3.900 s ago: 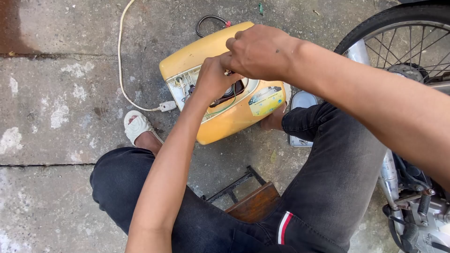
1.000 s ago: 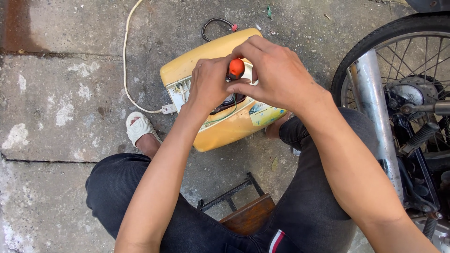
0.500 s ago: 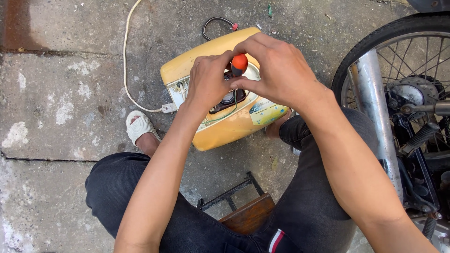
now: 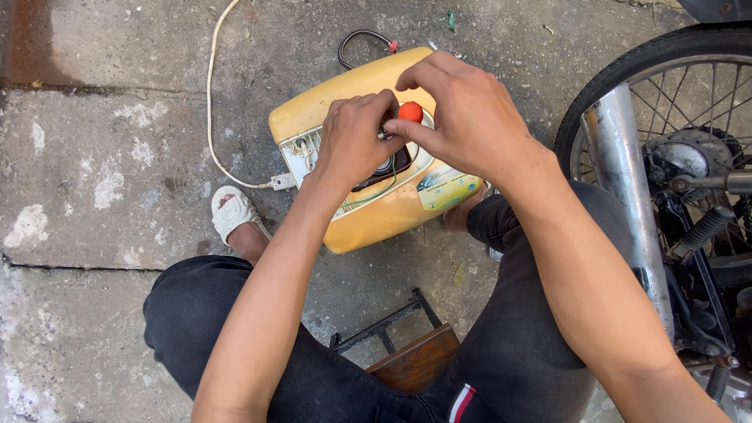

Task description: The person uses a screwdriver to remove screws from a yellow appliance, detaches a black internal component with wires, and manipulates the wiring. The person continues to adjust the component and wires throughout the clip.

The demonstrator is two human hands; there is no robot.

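A yellow plastic casing (image 4: 376,211) with a white inner panel and loose wires lies on the concrete between my feet. My right hand (image 4: 470,117) pinches the orange handle of a screwdriver (image 4: 410,111) held upright over the casing's dark opening. My left hand (image 4: 356,141) rests on the casing right beside it, fingers curled at the tool's shaft, which is hidden under the fingers.
A white cord (image 4: 215,102) with a plug runs off to the upper left. A black cable loop (image 4: 360,39) lies behind the casing. A motorcycle front wheel and fork (image 4: 650,196) stand close on the right. A low wooden stool (image 4: 407,360) is under me.
Both hands stay on the casing. The orange handle has become visible between my fingers and shifted slightly as my right hand turns on it.
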